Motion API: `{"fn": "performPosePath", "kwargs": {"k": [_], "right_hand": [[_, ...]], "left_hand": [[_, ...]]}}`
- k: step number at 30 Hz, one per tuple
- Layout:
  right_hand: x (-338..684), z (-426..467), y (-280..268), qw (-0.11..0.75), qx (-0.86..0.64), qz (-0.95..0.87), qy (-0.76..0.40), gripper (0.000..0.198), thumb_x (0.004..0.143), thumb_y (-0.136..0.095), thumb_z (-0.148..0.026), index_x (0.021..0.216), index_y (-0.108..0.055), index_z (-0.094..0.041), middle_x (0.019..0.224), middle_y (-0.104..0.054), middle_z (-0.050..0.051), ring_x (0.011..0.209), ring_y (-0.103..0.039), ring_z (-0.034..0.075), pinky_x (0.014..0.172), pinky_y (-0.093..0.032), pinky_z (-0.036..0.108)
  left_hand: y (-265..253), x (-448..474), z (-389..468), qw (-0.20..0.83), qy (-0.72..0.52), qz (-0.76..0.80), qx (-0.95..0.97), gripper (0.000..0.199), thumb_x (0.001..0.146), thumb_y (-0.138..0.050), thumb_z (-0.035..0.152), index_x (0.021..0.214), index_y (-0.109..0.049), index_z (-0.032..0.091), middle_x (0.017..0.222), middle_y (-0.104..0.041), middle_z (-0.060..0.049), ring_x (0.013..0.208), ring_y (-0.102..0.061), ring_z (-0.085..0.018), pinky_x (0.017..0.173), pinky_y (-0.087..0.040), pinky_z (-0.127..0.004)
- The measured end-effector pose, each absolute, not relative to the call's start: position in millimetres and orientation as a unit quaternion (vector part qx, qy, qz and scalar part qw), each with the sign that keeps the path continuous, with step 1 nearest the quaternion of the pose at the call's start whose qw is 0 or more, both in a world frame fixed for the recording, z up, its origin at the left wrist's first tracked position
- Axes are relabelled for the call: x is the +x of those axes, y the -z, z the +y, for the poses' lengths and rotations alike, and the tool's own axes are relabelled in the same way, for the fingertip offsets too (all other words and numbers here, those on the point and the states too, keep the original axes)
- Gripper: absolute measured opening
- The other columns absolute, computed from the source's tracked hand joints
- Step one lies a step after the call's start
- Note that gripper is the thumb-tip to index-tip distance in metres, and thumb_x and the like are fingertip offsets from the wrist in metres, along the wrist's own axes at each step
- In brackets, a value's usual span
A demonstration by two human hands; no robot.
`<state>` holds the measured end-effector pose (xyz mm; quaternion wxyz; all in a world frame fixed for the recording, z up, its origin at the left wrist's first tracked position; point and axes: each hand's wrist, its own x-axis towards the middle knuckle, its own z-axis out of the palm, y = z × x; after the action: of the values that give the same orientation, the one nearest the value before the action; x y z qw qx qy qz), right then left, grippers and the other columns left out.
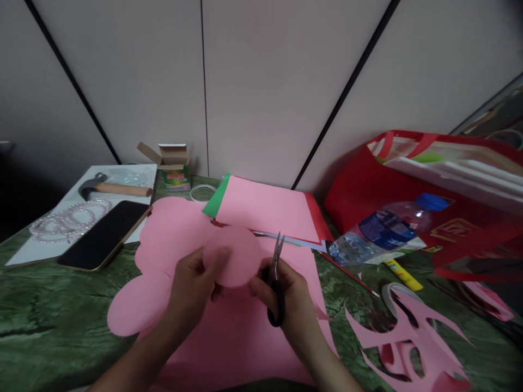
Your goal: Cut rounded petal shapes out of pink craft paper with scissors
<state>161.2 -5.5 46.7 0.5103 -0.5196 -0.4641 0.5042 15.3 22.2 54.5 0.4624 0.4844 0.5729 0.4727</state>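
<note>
A round pink paper disc (239, 256) is pinched in my left hand (194, 286), thumb on top of it. My right hand (286, 296) holds black-handled scissors (277, 288), their blades pointing up and away from me. The fingertips of that hand also touch the disc's lower right edge. Beneath both hands spreads a large pink paper sheet (241, 343). Several cut pink paper circles (139, 305) overlap to the left of my left hand.
Left are a phone (104, 234), a bead string (69, 220), a hammer (118, 188) and an opened small box (175, 169). Coloured paper sheets (265, 207) lie behind. Rightward are a water bottle (379, 228), a red bag (355, 179), a pencil (351, 272) and pink paper scraps (420, 332).
</note>
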Motion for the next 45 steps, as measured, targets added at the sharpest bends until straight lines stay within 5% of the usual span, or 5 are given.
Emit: {"fn": "performPosePath", "kwargs": {"k": [12,22,29,36,45], "right_hand": [[169.7,-3.2,-37.6,0.315,-0.645,-0.672,-0.184,0.031,0.058,-0.064,-0.015,0.087,-0.056,-0.021,0.088,-0.063,0.006,0.083,-0.057,0.027,0.073,-0.043,0.037],[200.9,3.5,-48.4,0.327,-0.665,-0.618,-0.263,0.023,0.063,-0.062,-0.023,0.082,-0.049,-0.022,0.069,-0.055,-0.002,0.056,-0.049,0.015,0.055,-0.042,0.026],[201.2,11.0,-49.8,0.466,-0.588,-0.532,-0.393,0.027,0.055,-0.069,-0.022,0.071,-0.048,-0.02,0.07,-0.054,-0.001,0.062,-0.053,0.015,0.052,-0.043,0.024],[224.3,6.0,-82.1,0.665,-0.454,-0.384,-0.452,0.038,0.052,-0.078,-0.019,0.08,-0.051,-0.021,0.082,-0.063,0.001,0.08,-0.061,0.016,0.078,-0.046,0.033],[226.1,-0.4,-89.8,0.692,-0.453,-0.445,-0.344,0.033,0.061,-0.075,-0.02,0.084,-0.051,-0.022,0.086,-0.061,0.001,0.086,-0.059,0.016,0.078,-0.044,0.031]], "left_hand": [[-48.7,8.2,51.7,0.56,-0.675,0.457,0.148,0.01,0.081,-0.049,0.016,0.071,-0.052,0.014,0.07,-0.065,-0.005,0.083,-0.065,-0.018,0.077,-0.05,-0.031],[-51.6,5.4,35.9,0.454,-0.539,0.566,0.428,0.043,0.073,-0.057,0.043,0.041,-0.042,0.018,0.038,-0.039,0.006,0.041,-0.04,-0.009,0.045,-0.031,-0.023],[-50.0,3.2,33.3,0.223,-0.327,0.611,0.686,0.043,0.073,-0.051,0.045,0.038,-0.053,0.021,0.037,-0.05,0.001,0.04,-0.046,-0.015,0.049,-0.027,-0.026],[-60.6,4.3,19.1,0.148,-0.603,0.502,0.603,0.014,0.073,-0.052,0.027,0.067,-0.064,0.023,0.068,-0.065,-0.003,0.067,-0.058,-0.019,0.065,-0.04,-0.025],[-56.1,13.7,20.8,0.574,-0.338,0.377,0.643,0.02,0.071,-0.06,0.034,0.06,-0.062,0.017,0.053,-0.052,0.002,0.049,-0.045,-0.012,0.047,-0.033,-0.022]]}}
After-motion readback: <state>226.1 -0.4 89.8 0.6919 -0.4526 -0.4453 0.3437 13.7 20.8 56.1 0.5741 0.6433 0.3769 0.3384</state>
